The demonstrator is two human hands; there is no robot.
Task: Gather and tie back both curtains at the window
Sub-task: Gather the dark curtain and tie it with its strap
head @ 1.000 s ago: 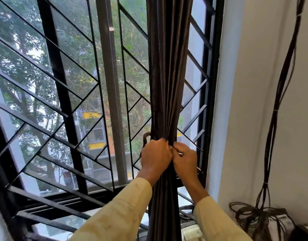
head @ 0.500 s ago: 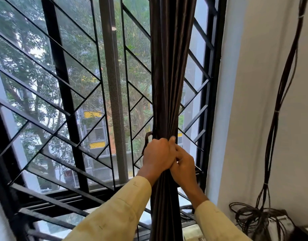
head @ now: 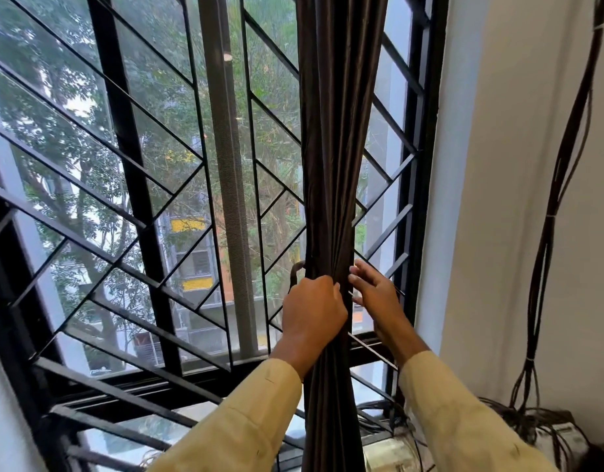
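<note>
I am looking at the dark brown curtain [head: 338, 165], which is hanging in one tight bundle of folds in front of the black window grille [head: 130, 165], over its right-hand part and just short of the grille's right upright. The left hand [head: 312, 310] is gripping that bundle low down against the grille, with its fingers curled right round the cloth and squeezing it into a narrow waist. Below the fist the curtain is falling straight on past the grille's bottom rail.

A dark strap loop [head: 295, 270] is poking out above the left knuckles, on the side of the curtain toward the grille's middle; I cannot tell what it is fastened to.

The right hand [head: 375, 294] is hovering on the other side, between the curtain and the grille's right upright, with its fingers loosely spread and nearly straight, holding nothing. Its fingertips [head: 360, 270] are reaching toward the curtain's edge, and I cannot tell whether they are touching it.

Both forearms are showing pale yellow sleeves [head: 246, 420]. To the right of the grille, a white wall [head: 498, 131] is carrying a bundle of dark cables [head: 559, 199], which is running down into a tangled coil [head: 532, 420] lower than the grille's bottom rail.
</note>
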